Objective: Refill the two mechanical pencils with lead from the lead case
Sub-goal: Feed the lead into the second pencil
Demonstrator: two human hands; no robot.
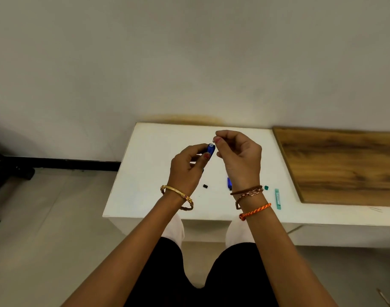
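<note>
Blue pencils number two — one (210,149) gripped by the left hand (186,171), one (229,183) on the table (149,173) — right hand (239,160) pinching something unclear.

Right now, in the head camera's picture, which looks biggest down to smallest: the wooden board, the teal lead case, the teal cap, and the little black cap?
1. Wooden board, by far the largest.
2. Teal lead case.
3. Teal cap and black cap: both tiny and look alike, so I won't rank them.
</note>
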